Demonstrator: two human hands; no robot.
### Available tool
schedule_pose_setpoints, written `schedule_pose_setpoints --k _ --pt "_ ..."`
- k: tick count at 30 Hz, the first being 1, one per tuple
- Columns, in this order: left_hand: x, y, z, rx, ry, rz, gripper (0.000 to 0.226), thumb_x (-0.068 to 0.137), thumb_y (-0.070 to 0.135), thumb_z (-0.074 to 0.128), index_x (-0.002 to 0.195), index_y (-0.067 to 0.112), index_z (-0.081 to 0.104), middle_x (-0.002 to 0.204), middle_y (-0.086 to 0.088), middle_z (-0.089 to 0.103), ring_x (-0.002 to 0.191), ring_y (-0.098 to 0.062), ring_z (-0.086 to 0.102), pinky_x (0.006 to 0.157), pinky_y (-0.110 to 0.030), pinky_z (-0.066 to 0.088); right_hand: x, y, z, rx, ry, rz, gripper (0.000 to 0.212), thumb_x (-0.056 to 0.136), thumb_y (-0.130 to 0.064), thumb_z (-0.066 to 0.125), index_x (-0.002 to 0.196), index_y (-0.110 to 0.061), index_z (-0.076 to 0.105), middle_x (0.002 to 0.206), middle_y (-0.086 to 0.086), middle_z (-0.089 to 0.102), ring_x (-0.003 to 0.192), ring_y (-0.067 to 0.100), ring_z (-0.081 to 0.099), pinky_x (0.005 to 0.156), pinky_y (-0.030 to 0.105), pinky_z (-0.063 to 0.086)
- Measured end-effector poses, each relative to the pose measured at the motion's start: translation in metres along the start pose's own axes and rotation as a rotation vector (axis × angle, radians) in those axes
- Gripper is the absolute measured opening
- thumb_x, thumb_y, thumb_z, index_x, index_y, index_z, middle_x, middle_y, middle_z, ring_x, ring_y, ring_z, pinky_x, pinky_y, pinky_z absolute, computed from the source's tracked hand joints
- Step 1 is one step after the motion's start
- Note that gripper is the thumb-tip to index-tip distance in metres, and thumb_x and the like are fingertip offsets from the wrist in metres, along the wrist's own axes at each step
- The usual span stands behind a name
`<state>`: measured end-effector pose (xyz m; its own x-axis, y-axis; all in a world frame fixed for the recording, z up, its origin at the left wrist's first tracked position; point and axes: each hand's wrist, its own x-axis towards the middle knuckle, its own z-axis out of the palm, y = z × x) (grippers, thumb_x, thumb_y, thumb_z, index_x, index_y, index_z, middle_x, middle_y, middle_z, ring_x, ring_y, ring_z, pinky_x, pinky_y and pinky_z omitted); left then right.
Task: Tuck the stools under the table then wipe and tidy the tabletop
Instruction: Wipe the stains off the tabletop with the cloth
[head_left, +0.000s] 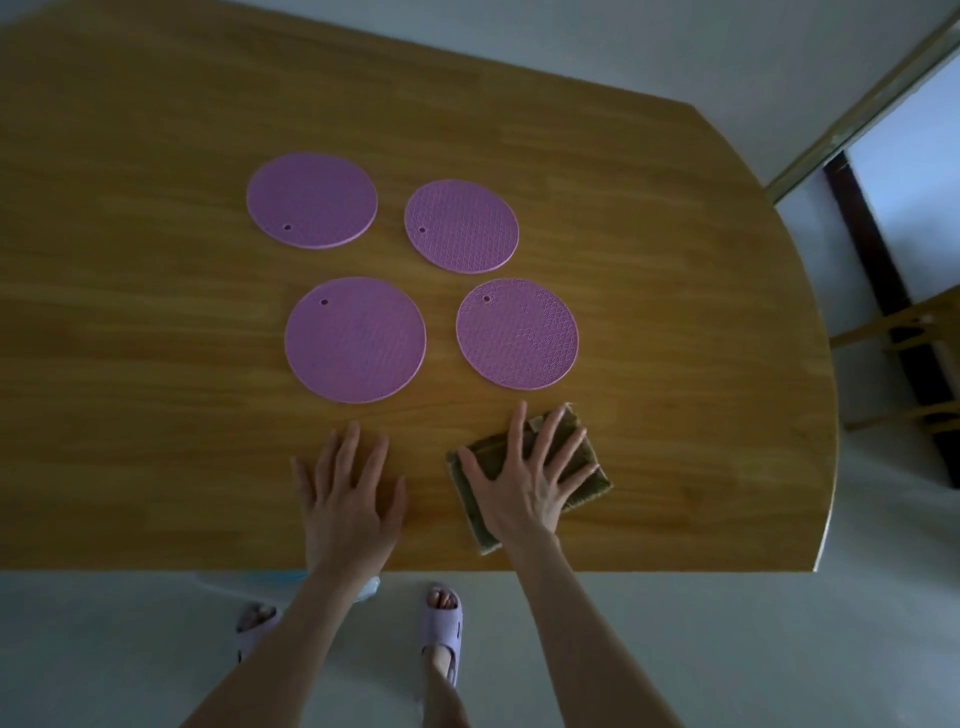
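A wooden table (156, 364) fills the view. Several round purple mats lie on it in a square: far left mat (311, 200), far right mat (461, 226), near left mat (355, 339), near right mat (517, 333). A folded olive-brown cloth (587, 467) lies near the table's front edge. My right hand (524, 480) presses flat on the cloth with fingers spread. My left hand (350, 493) rests flat on the bare wood to the left of the cloth, fingers apart, holding nothing.
A wooden stool (914, 364) shows partly beyond the table's right edge, beside a dark door frame (878, 270). My feet in lilac slippers (444, 623) stand on the pale floor at the table's front edge.
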<state>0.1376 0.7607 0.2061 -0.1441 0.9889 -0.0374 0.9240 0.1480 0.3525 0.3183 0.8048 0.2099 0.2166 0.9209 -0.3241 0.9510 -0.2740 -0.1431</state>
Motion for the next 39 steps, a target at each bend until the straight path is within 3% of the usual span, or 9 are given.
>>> schedule_pose_setpoints --k 6,11,14,18,24,32,39 --pt "0.004 -0.056 -0.023 -0.052 0.068 0.045 0.050 0.086 0.042 0.041 0.125 0.016 0.059 0.138 -0.015 0.049 0.128 -0.034 0.038 0.110 -0.060 0.015 -0.024 -0.061 0.019 -0.037 -0.012 -0.067 0.098 0.068 -0.091 0.003 0.145 -0.037 -0.023 0.155 0.008 -0.030 0.141 0.041 -0.026 0.101 0.062 -0.027" --pt "0.021 -0.153 -0.060 0.049 0.009 -0.032 0.054 0.086 0.048 0.036 0.129 0.020 0.052 0.141 -0.015 0.043 0.130 -0.036 0.034 0.105 -0.067 0.021 -0.014 -0.049 0.008 0.018 0.056 0.169 0.103 0.067 -0.090 0.006 0.150 -0.032 -0.014 0.159 0.009 -0.019 0.143 0.039 -0.020 0.108 0.069 -0.010" --pt "0.031 -0.193 -0.077 0.106 -0.051 -0.050 0.059 0.087 0.053 0.030 0.135 0.023 0.046 0.147 -0.014 0.036 0.135 -0.036 0.028 0.106 -0.068 0.017 -0.018 -0.067 0.011 0.030 0.075 0.215 0.102 0.067 -0.088 0.004 0.151 -0.031 -0.011 0.159 0.009 -0.017 0.143 0.042 -0.017 0.109 0.070 -0.004" --pt "0.034 -0.227 -0.091 0.158 -0.097 0.012 0.064 0.088 0.058 0.025 0.140 0.024 0.042 0.151 -0.013 0.031 0.139 -0.035 0.023 0.108 -0.066 0.006 -0.038 -0.126 0.031 0.019 0.056 0.131 0.099 0.068 -0.089 0.004 0.146 -0.035 -0.022 0.158 0.012 -0.023 0.142 0.043 -0.020 0.106 0.069 -0.011" --pt "0.033 -0.232 -0.093 0.169 -0.139 0.031 0.065 0.089 0.059 0.021 0.142 0.026 0.040 0.152 -0.011 0.029 0.141 -0.033 0.021 0.110 -0.064 0.004 -0.070 -0.196 0.059 0.004 0.017 0.019 0.098 0.066 -0.092 0.000 0.142 -0.039 -0.029 0.157 0.008 -0.025 0.142 0.041 -0.021 0.103 0.063 -0.021" --pt "0.034 -0.233 -0.093 0.181 -0.133 0.044 0.062 0.089 0.057 0.026 0.141 0.026 0.040 0.151 -0.012 0.031 0.140 -0.034 0.022 0.109 -0.065 0.003 -0.060 -0.160 0.045 -0.012 0.045 0.214 0.099 0.068 -0.089 0.004 0.147 -0.034 -0.022 0.158 0.008 -0.022 0.143 0.040 -0.020 0.109 0.068 -0.009" --pt "0.035 -0.233 -0.093 0.172 -0.103 0.061 0.061 0.089 0.056 0.029 0.138 0.023 0.045 0.148 -0.014 0.037 0.137 -0.036 0.028 0.107 -0.067 0.007 -0.081 -0.212 0.068 -0.013 0.010 0.025 0.098 0.066 -0.092 0.000 0.143 -0.039 -0.027 0.155 0.007 -0.031 0.141 0.040 -0.025 0.104 0.063 -0.023"
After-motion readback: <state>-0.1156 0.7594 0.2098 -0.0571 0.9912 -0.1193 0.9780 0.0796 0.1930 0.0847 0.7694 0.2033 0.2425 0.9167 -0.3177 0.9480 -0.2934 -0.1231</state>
